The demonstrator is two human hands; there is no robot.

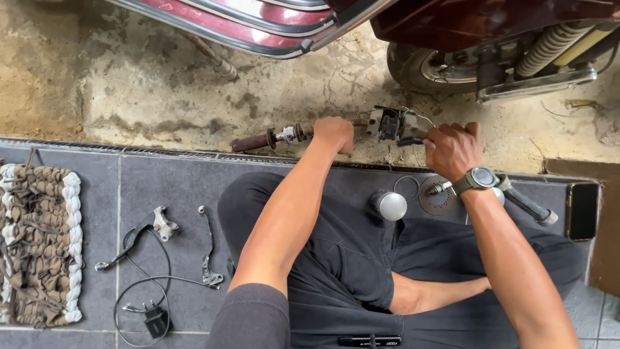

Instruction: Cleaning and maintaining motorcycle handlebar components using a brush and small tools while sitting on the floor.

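Observation:
A rusty handlebar bar [284,135] with a brown rubber grip at its left end lies across the gap between concrete and tiles. My left hand [334,134] is closed around the bar near its middle. My right hand [452,150], with a wristwatch, grips the bar just right of a black switch housing [392,124] with loose wires. I sit cross-legged in dark trousers [349,258] on the grey tiles.
A maroon scooter [465,45] with its rear wheel stands ahead. On the tiles left lie two brake levers [158,226], a cable and a black charger [156,321], beside a woven mat [39,242]. A chrome cap [389,205], a ring, a round disc and a phone [581,210] lie right.

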